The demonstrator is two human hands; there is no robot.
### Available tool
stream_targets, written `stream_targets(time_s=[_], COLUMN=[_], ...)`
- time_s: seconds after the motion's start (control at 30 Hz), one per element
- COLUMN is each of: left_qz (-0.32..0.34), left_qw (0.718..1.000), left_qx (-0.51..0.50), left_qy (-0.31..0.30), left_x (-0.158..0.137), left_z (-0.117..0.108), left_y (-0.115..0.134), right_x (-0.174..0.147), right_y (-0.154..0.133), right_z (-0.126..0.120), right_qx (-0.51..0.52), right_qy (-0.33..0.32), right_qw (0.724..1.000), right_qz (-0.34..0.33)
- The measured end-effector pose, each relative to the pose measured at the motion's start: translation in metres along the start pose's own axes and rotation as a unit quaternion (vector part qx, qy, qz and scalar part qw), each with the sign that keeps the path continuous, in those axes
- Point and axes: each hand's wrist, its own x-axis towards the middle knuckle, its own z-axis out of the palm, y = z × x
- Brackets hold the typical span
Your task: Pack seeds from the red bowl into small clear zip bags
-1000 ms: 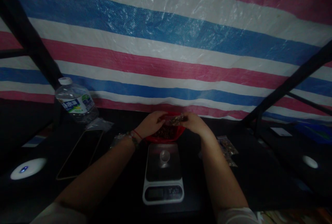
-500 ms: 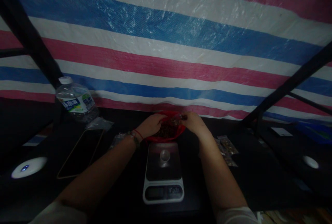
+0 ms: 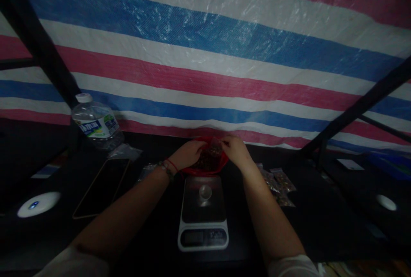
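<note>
Behind the black surface (image 3: 321, 221), the room is closed off by a sheet (image 3: 205, 63) striped in red, white and blue, framed by dark poles (image 3: 48, 54); the light is dim. At the surface's far edge is set a red container (image 3: 208, 173), partly filled with dark pieces. Over it a small clear bag (image 3: 215, 146) is held, its edge pinched by the fingers of the right hand (image 3: 233, 150). The left hand (image 3: 189, 155) is placed at the container's left side; whether its fingers are closed on anything cannot be told. Just nearer, a scale (image 3: 203, 215) is topped by a small clear cup (image 3: 205, 192). Filled packets (image 3: 282, 180) are laid to the right; a phone (image 3: 102, 187) and a bottle (image 3: 98, 128) are placed left.
</note>
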Motion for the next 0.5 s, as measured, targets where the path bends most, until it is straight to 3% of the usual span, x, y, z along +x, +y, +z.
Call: stream_targets(time_s=[0.5], left_qz=[-0.008], left_qw=[0.999], left_qx=[-0.028], left_qy=[0.017], left_x=[0.0], left_z=[0.004], left_y=[-0.002], right_x=[0.001], right_y=[-0.002], right_z=[0.017], right_qx=[0.019], right_qy=[0.046], right_qw=[0.997], right_qz=[-0.054])
